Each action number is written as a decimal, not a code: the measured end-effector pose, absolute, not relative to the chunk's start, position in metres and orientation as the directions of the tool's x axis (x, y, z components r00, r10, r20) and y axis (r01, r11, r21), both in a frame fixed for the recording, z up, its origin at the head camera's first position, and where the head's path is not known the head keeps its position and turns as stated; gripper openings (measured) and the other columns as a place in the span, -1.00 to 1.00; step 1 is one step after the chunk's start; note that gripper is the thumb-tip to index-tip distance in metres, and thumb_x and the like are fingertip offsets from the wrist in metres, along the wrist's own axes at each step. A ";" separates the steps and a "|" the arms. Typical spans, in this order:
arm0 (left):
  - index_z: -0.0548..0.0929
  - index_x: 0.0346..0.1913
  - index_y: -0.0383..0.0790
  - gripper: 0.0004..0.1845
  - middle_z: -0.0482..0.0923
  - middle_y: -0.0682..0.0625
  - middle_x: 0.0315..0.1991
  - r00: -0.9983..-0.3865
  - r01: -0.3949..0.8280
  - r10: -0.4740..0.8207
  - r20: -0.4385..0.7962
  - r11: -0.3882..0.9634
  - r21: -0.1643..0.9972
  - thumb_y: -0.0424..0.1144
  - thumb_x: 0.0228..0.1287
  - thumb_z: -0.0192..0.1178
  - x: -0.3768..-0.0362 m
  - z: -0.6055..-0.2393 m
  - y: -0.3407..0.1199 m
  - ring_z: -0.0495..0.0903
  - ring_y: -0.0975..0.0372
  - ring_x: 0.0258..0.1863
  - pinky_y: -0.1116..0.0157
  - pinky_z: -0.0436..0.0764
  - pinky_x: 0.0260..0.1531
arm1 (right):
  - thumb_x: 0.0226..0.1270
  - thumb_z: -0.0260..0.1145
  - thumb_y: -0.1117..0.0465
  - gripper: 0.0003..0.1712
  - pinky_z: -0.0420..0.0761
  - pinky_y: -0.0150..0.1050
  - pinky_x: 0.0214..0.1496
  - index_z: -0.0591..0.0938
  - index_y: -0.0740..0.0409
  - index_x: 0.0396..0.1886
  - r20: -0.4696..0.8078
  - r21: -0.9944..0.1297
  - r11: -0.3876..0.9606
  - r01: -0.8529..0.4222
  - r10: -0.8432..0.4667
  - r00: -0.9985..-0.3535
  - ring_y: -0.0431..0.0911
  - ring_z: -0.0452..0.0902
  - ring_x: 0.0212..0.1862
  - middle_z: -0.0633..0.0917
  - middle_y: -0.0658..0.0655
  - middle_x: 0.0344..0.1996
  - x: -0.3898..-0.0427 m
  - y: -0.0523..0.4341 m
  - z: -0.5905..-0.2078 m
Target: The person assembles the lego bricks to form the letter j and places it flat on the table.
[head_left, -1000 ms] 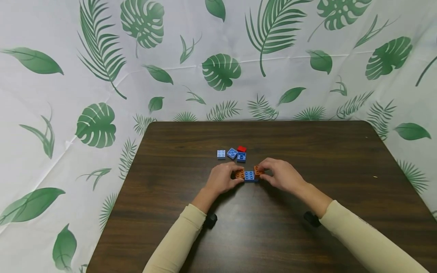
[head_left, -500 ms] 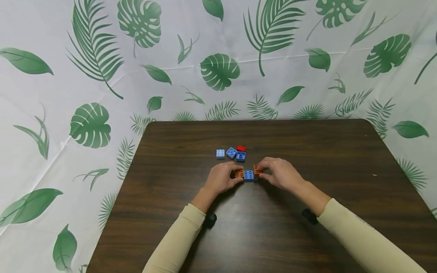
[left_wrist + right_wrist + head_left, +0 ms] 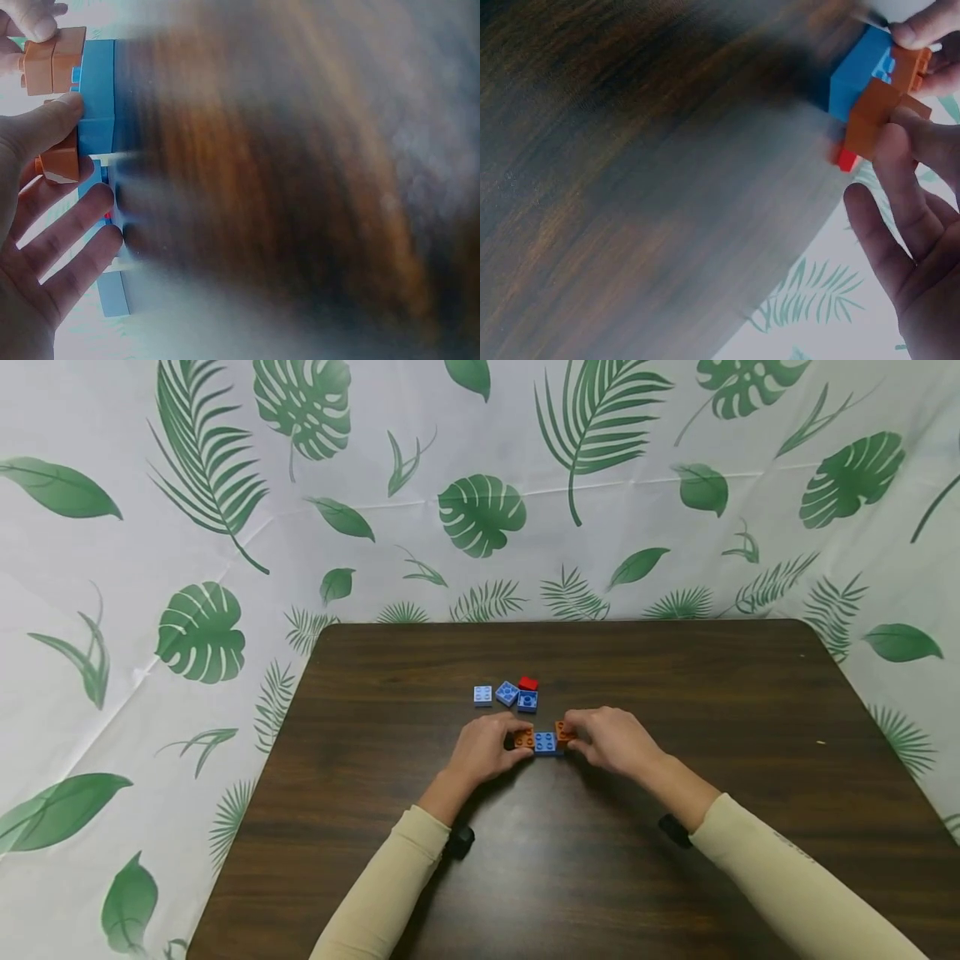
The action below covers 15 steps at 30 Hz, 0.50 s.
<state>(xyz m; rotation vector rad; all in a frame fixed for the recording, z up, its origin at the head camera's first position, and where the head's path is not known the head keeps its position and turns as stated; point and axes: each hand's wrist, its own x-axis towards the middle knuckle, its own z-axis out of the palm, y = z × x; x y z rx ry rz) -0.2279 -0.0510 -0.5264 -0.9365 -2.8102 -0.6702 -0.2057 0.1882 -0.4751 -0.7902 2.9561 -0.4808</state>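
Seemingly, brick row (image 3: 545,742) between both grips.

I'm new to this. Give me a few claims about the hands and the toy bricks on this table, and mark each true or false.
1. Both hands hold one row of bricks. True: the left hand and right hand grip the brick row.
2. That row's middle brick is red. False: it is blue, with orange bricks either side.
3. Loose bricks lie beyond the hands. True.
4. The table is white. False: it is dark wood.
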 end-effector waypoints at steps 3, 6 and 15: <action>0.73 0.07 0.10 -0.58 0.61 0.19 -0.23 -0.805 0.592 0.546 0.232 0.715 0.373 0.09 0.15 0.41 -0.227 -0.526 -0.051 0.56 0.33 -0.33 0.28 0.55 -0.32 | 0.17 0.50 0.19 -0.74 0.49 -0.22 -0.46 0.59 -0.03 -0.22 0.045 -0.305 0.810 -0.500 -0.512 -0.857 -0.19 0.42 -0.52 0.72 -0.03 -0.32 -0.205 0.188 -0.478; 0.73 0.07 0.10 -0.58 0.62 0.18 -0.22 -0.806 0.591 0.547 0.227 0.718 0.369 0.09 0.15 0.41 -0.227 -0.526 -0.051 0.57 0.33 -0.31 0.28 0.56 -0.31 | 0.17 0.50 0.20 -0.72 0.43 -0.26 -0.50 0.55 -0.03 -0.22 0.065 -0.304 0.802 -0.515 -0.522 -0.851 -0.20 0.38 -0.55 0.71 -0.04 -0.33 -0.204 0.189 -0.482; 0.73 0.08 0.10 -0.57 0.62 0.19 -0.21 -0.813 0.580 0.542 0.213 0.723 0.374 0.10 0.15 0.40 -0.226 -0.525 -0.051 0.57 0.33 -0.31 0.29 0.55 -0.33 | 0.20 0.48 0.21 -0.67 0.38 -0.27 -0.55 0.46 0.00 -0.21 0.042 -0.288 0.789 -0.542 -0.555 -0.831 -0.19 0.34 -0.58 0.58 -0.08 -0.47 -0.207 0.189 -0.482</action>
